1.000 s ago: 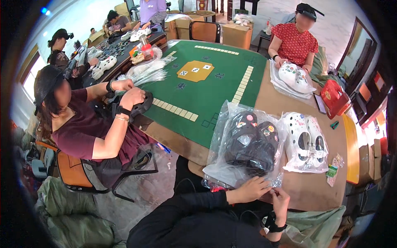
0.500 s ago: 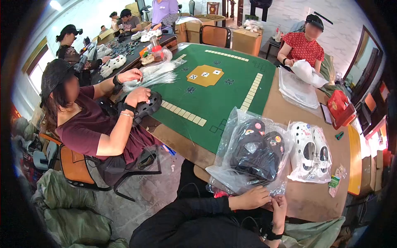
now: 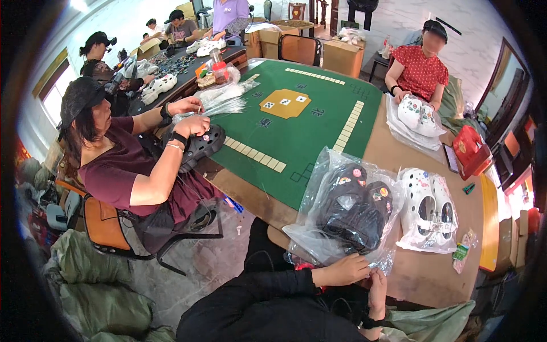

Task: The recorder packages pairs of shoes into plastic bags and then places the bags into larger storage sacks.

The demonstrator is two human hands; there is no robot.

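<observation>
**Black clogs, bagged, drawn to the near edge**

Black clogs (image 3: 353, 208) dotted with small coloured charms lie inside a clear plastic bag (image 3: 319, 231) on the brown worktop (image 3: 433, 273), right in front of the person. A second ago the bag sat a little further up the worktop; now its open mouth has come down to the edge, which suggests the work has moved to the bag's opening.

The left hand (image 3: 345, 269) rests on the bag's lower edge, fingers curled and pressing the plastic, so its grip looks closed on the bag. The right hand (image 3: 376, 293) is just beside it, turned on its side at the worktop's rim; whether its grip holds anything I cannot tell.

Just to the right lie white clogs (image 3: 427, 208) in their own clear wrap. Beyond spreads a green game mat (image 3: 302, 122). At the left, another person in a maroon shirt handles a black clog (image 3: 202, 145).
</observation>
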